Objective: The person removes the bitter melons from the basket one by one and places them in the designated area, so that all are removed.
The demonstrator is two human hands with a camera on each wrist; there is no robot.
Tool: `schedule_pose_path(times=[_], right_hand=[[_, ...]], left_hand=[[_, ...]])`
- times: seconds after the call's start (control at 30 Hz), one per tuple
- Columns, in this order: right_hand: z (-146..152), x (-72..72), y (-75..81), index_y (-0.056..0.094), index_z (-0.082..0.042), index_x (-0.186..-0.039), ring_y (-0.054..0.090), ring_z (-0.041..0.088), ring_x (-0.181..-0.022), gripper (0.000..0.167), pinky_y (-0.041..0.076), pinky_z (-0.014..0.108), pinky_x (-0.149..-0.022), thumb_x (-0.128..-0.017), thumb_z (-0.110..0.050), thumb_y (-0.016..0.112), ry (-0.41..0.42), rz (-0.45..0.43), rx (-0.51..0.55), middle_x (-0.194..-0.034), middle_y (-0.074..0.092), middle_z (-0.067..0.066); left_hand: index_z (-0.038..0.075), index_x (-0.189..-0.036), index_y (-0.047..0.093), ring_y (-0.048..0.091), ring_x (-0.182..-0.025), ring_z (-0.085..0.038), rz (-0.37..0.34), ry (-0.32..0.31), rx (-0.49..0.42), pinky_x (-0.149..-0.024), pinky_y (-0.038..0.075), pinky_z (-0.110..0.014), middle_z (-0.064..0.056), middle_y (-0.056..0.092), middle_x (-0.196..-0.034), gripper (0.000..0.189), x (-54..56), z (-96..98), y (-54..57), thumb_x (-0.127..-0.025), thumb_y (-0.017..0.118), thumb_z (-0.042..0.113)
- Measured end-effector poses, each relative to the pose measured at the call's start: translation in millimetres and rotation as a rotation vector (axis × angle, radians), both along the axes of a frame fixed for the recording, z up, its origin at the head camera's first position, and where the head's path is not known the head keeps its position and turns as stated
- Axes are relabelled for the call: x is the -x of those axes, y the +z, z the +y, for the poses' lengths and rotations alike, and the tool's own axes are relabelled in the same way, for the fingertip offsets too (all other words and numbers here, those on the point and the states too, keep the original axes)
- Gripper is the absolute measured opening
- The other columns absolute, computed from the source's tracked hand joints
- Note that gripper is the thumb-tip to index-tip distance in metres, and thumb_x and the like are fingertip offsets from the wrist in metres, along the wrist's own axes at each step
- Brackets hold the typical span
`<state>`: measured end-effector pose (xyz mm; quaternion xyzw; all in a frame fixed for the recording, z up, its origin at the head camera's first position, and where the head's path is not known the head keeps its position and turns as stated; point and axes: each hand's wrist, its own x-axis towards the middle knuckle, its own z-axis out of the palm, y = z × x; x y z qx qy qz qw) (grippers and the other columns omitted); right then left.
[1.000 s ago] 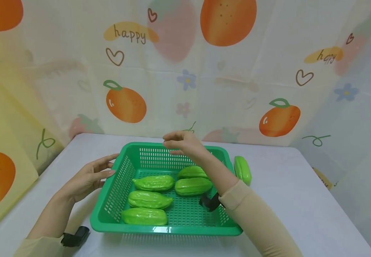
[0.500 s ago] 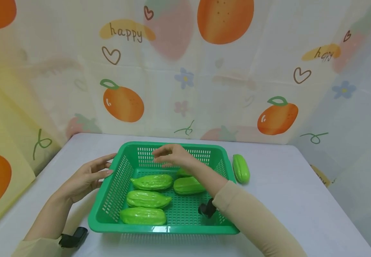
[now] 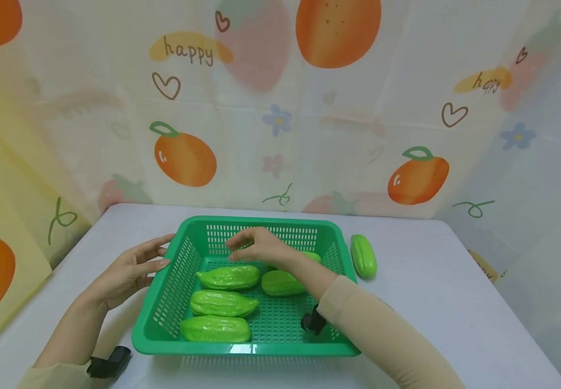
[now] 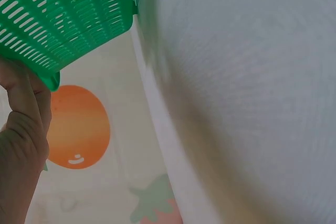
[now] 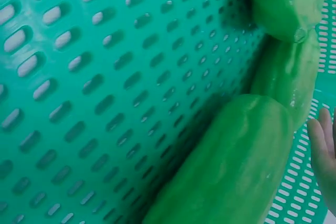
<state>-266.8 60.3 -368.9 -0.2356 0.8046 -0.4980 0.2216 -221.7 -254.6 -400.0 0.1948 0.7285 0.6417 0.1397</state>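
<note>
A green slotted plastic basket stands on the white table and holds several ridged, bright-green gourds. Three of them, among them the front gourd, lie in a column on the left. On the right, one gourd lies in front of another gourd, both partly covered by my right arm. My left hand touches the basket's left rim with relaxed fingers. Over the basket's rear part, my right hand hovers with loosely bent fingers and nothing visible in them. Its fingers show at the right wrist view's edge, beside the gourds.
A lone gourd lies on the table just right of the basket. Behind the white table hangs a cloth printed with fruit, hearts and flowers. Each wrist bears a black strapped device, such as the left one.
My right hand has come down and slightly left over the basket, uncovering part of the rear right gourd again. My left hand stays at the rim. The view has shifted slightly.
</note>
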Motion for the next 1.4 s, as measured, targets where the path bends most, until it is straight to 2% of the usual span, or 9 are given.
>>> schedule_pose_path(times=[0.17,0.37,0.67,1.0,1.2,1.4], right_hand=[[-0.7,1.8,-4.8,0.063,-0.006,-0.130,0.061,0.027,-0.123,0.043,0.053,0.035,-0.100,-0.089,-0.014,0.073,0.016,0.014,-0.019,-0.135,0.062,0.016],[-1.2,0.3,-7.6,0.063,-0.008,-0.130,0.060,0.027,-0.125,0.045,0.051,0.037,-0.103,-0.088,-0.014,0.074,0.032,0.015,-0.061,-0.136,0.062,0.014],[-4.0,-0.5,-12.8,0.062,-0.006,-0.130,0.062,0.029,-0.120,0.052,0.055,0.032,-0.097,-0.081,-0.005,0.078,0.053,0.013,-0.112,-0.134,0.062,0.015],[-4.5,-2.4,-14.9,0.061,-0.011,-0.131,0.054,0.028,-0.130,0.060,0.051,0.039,-0.104,-0.075,0.002,0.080,0.126,0.072,-0.256,-0.137,0.060,0.009],[-4.5,-4.9,-14.3,0.061,-0.013,-0.131,0.055,0.026,-0.127,0.061,0.052,0.037,-0.101,-0.075,0.003,0.079,0.125,0.100,-0.323,-0.137,0.060,0.009],[-5.1,-4.7,-13.9,0.061,-0.013,-0.131,0.056,0.025,-0.127,0.060,0.051,0.036,-0.101,-0.076,0.001,0.080,0.124,0.122,-0.336,-0.136,0.060,0.009]], left_hand=[[0.006,-0.156,0.024,0.070,-0.090,-0.009,0.000,-0.005,0.000,-0.075,0.062,-0.027,0.002,0.056,-0.111,0.059,0.3,-0.2,0.1,-0.102,0.048,0.005],[0.006,-0.156,0.025,0.070,-0.089,-0.009,-0.002,0.007,0.012,-0.074,0.062,-0.027,0.002,0.057,-0.110,0.059,0.2,-0.2,0.1,-0.102,0.049,0.006],[0.006,-0.155,0.026,0.071,-0.088,-0.009,-0.003,0.019,0.022,-0.074,0.062,-0.027,0.003,0.057,-0.109,0.059,-0.1,0.7,0.6,-0.102,0.050,0.006],[0.007,-0.156,0.026,0.070,-0.088,-0.009,0.002,0.008,0.010,-0.074,0.062,-0.027,0.002,0.057,-0.110,0.058,0.3,0.2,0.7,-0.102,0.049,0.006],[0.007,-0.155,0.027,0.070,-0.090,-0.009,-0.002,-0.002,0.003,-0.075,0.062,-0.027,0.002,0.056,-0.111,0.057,0.2,0.0,0.2,-0.102,0.048,0.005],[0.007,-0.156,0.025,0.070,-0.092,-0.009,-0.007,-0.019,-0.014,-0.076,0.061,-0.027,0.002,0.056,-0.114,0.058,0.3,-0.5,0.1,-0.103,0.047,0.004]])
